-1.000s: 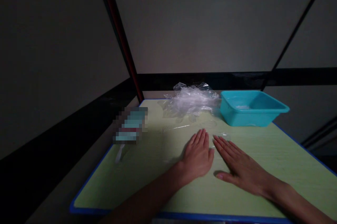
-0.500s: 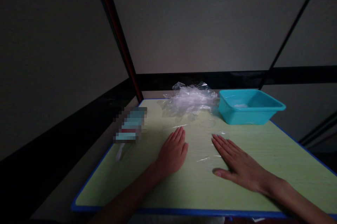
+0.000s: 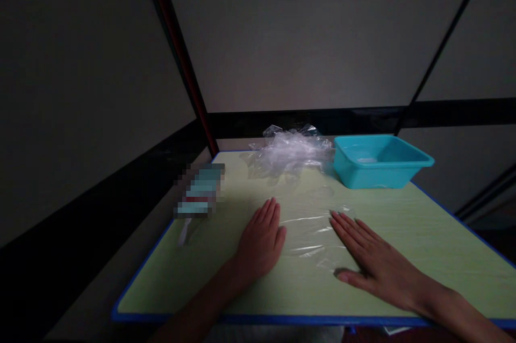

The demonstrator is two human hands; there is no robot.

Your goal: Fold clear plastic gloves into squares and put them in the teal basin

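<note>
A thin clear plastic sheet or bag [image 3: 308,238] lies flat on the table, with shiny creases running across it; its outline is hard to make out. My left hand [image 3: 261,238] rests palm down at its left side, fingers stretched out and close together. At the sheet's right side my right hand [image 3: 373,257] also lies flat, palm down, with its thumb spread away from the fingers. Neither hand grips anything.
Crumpled clear plastic [image 3: 290,152] lies in a heap at the back of the yellow-green, blue-edged table [image 3: 181,289]. Right of it stands a turquoise plastic basin [image 3: 377,173]. A pixelated item [image 3: 201,190] sits at the left edge. Walls close in behind and left.
My right hand has slid a little right and toward me, and my left hand has shifted slightly left. More creases now show in the plastic between them.
</note>
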